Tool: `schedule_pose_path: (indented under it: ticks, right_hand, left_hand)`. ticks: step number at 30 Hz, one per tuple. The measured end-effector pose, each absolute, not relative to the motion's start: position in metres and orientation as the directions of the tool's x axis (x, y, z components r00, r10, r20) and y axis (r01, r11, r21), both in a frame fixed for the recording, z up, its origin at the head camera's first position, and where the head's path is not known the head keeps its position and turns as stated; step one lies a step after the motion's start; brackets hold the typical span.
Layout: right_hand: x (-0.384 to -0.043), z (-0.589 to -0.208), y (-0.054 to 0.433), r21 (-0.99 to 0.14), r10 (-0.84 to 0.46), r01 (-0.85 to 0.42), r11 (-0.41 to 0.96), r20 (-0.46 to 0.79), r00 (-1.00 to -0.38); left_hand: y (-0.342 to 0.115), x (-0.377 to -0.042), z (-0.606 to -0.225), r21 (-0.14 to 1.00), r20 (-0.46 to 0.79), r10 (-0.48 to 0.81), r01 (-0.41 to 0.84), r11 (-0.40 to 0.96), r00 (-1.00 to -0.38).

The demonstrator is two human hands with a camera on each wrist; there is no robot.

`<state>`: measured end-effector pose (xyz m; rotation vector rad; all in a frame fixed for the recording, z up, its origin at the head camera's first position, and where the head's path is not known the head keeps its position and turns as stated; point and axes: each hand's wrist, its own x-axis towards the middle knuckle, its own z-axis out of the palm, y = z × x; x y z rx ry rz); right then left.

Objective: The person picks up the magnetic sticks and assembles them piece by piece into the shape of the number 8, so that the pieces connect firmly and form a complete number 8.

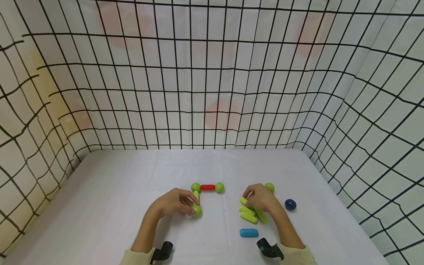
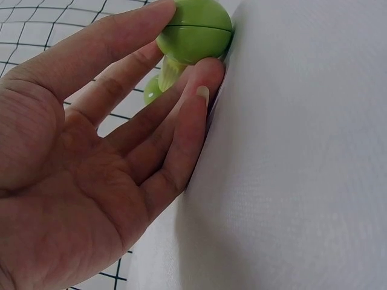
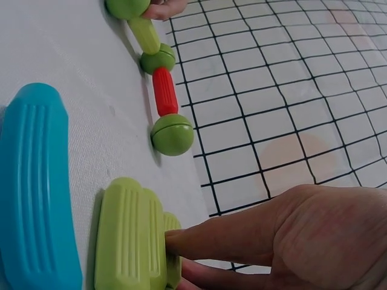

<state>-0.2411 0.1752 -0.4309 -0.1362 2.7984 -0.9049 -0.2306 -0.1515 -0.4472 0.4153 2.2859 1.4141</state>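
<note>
My left hand (image 1: 175, 202) pinches a green ball (image 1: 197, 211) between thumb and fingers, low at the table surface. From that ball a yellow-green stick (image 1: 196, 194) runs to a second green ball (image 1: 195, 187). A red stick (image 1: 207, 187) joins this one to a third green ball (image 1: 219, 187), making an L shape. On the right, my right hand (image 1: 263, 198) pinches the farthest yellow-green stick (image 3: 173, 222) of a small group of ribbed sticks (image 1: 248, 217). Its fingertips behind that stick are partly hidden.
A blue curved stick (image 1: 248, 232) lies in front of the group. Past my right hand are a loose green ball (image 1: 269, 187) and a dark blue ball (image 1: 290, 204). Black netting (image 1: 205, 81) over white sheeting rises around the white table (image 1: 116, 176).
</note>
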Motion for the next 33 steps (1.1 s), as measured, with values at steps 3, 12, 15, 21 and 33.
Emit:
schedule_pose_path:
  ticks: [3,12,15,21,33]
  right_hand:
    - [-0.2406,-0.4299,0.1741,-0.579,-0.144,-0.026,0.815,-0.159,-0.977]
    - [-0.24,-0.4294,0.1741,-0.582,-0.124,0.005,0.813,-0.182,-0.976]
    - [-0.2395,-0.4294,0.1739,-0.586,-0.12,0.01,0.81,-0.183,-0.976]
    - [-0.2397,-0.4304,0.1732,-0.578,-0.12,-0.003,0.816,-0.164,-0.979]
    - [-0.2418,-0.4304,0.1727,-0.548,-0.119,-0.013,0.836,-0.158,-0.98]
  left_hand:
    - [-0.1517,-0.2306,-0.4471,0.899,-0.193,0.458,0.03,0.437,-0.868]
    - [-0.1514,-0.2309,-0.4476,0.902,-0.189,0.461,0.032,0.431,-0.867]
    - [-0.1517,-0.2309,-0.448,0.905,-0.19,0.463,0.028,0.424,-0.865]
    - [-0.1521,-0.2311,-0.4488,0.908,-0.193,0.464,0.022,0.419,-0.864]
    - [-0.1526,-0.2308,-0.4493,0.91,-0.191,0.464,0.022,0.414,-0.865]
